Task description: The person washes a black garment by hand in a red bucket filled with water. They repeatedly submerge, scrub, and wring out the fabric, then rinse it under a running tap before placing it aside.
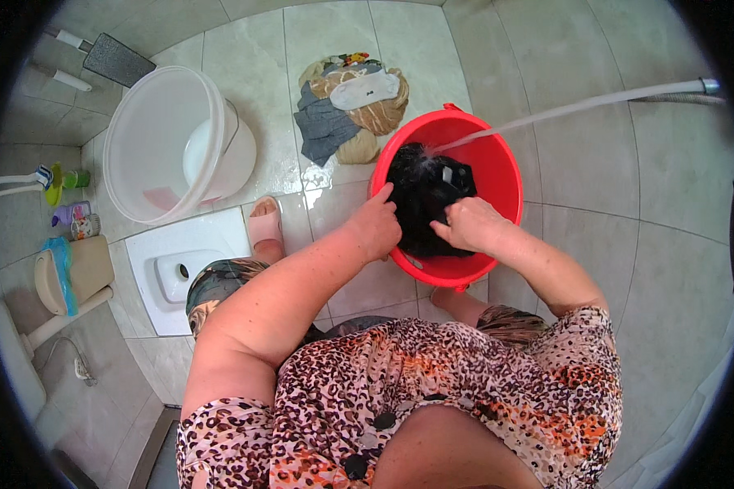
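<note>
A wet black garment lies bunched in a red bucket in front of me. A small pale patch shows on its upper side. Over the left rim my left hand is closed at the garment's edge, its fingertips partly hidden in the dark cloth. My right hand reaches in from the right with curled fingers, gripping the cloth near the bucket's right wall. From a silver hose end at the right, a water stream arcs into the bucket and splashes on the garment.
Several crumpled clothes lie on wet tiles beyond the bucket. A big white bucket stands to the left, behind a squat toilet. Brushes and a beige bin line the left wall. A tiled wall rises at right.
</note>
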`<state>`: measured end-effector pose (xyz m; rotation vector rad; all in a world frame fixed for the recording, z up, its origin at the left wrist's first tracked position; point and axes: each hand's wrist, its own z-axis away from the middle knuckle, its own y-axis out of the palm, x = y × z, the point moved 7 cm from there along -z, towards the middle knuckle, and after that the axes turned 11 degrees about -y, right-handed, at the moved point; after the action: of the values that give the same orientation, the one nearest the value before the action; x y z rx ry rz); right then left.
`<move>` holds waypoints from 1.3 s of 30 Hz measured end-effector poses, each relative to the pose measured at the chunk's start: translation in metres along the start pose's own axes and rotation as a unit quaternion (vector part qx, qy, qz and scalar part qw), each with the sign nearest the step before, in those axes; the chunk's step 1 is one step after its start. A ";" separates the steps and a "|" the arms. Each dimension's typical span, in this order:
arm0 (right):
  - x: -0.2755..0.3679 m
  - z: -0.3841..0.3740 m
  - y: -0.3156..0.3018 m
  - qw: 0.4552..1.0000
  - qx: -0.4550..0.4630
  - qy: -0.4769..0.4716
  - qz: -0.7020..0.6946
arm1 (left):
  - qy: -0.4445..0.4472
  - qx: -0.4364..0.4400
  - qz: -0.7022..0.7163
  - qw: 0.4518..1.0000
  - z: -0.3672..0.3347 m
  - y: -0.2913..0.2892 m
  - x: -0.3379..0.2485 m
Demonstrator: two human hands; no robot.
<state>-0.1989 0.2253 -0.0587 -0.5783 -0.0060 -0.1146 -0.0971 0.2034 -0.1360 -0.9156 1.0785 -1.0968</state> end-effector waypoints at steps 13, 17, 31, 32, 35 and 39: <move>-0.049 -0.141 0.055 0.938 -0.206 -0.147 0.237 | 0.017 -0.013 0.015 1.000 0.010 -0.014 -0.004; -0.081 -0.169 0.079 0.972 -0.185 -0.051 0.137 | 0.025 -0.033 0.045 0.998 0.019 -0.022 -0.009; -0.170 -0.208 0.074 0.937 -0.280 0.134 -0.161 | 0.013 -0.089 -0.017 0.996 0.017 -0.033 0.002; -0.164 -0.194 0.074 0.928 -0.277 0.120 -0.218 | 0.006 -0.084 -0.020 0.996 0.016 -0.027 0.001; -0.177 -0.174 0.089 0.924 -0.297 0.084 -0.225 | 0.014 -0.059 -0.034 0.998 0.011 -0.020 -0.004; -0.175 -0.136 0.081 0.941 -0.285 0.080 -0.163 | 0.021 -0.005 -0.057 0.998 0.003 -0.008 -0.005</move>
<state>-0.3675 0.2373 -0.2236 -1.1454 0.0931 -0.4970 -0.0966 0.2067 -0.1267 -0.9761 1.0782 -1.2095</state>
